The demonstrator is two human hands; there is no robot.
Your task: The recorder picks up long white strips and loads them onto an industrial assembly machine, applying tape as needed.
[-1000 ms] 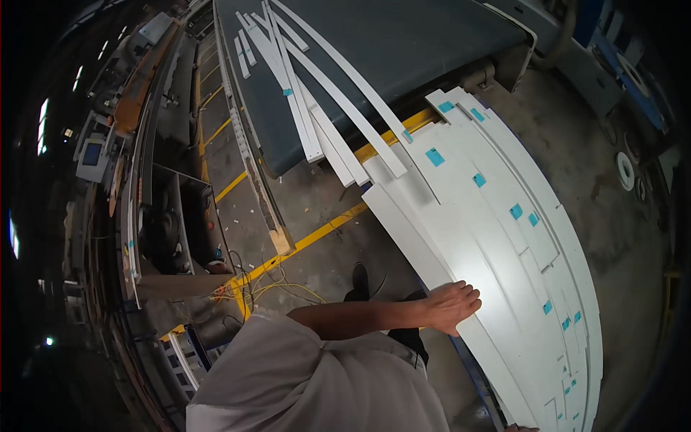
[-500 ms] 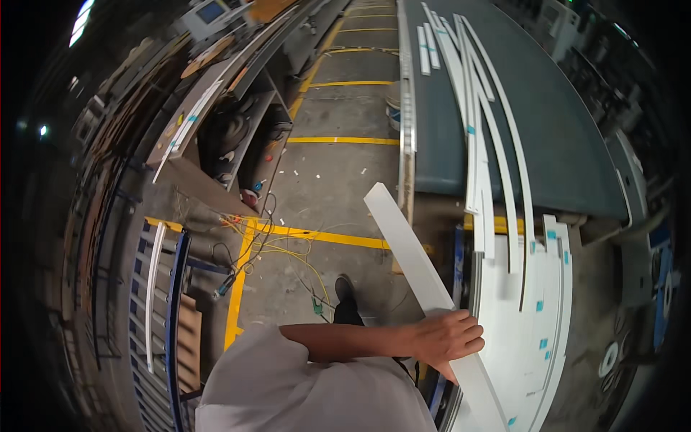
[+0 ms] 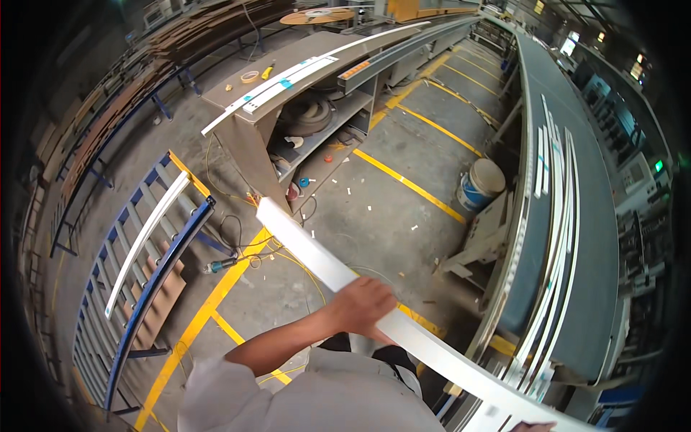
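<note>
A long white board [image 3: 309, 255] slants across the view from the middle to the lower right. My left hand [image 3: 363, 308] is closed over it near its mid-length, with the fingers wrapped over the far side. At the bottom edge, a small part of my right hand [image 3: 533, 427] shows against the board's near end; the rest of that hand is out of the picture. Below the board, part of a stack of white panels [image 3: 471, 417] is visible at the lower right.
To the right runs a dark conveyor belt [image 3: 586, 237] bearing several thin white strips [image 3: 554, 237]. A blue-framed roller stand [image 3: 162, 284] with one white strip is at left. Beyond it stands a brown workbench [image 3: 223, 90] with strips. Cables, a power tool [image 3: 216, 266] and a bucket [image 3: 484, 181] are on the floor.
The view has turned left. My left hand has swung the white board leftward, away from the panel stack and over the aisle. Part of my right hand has come into view at the board's near end.
</note>
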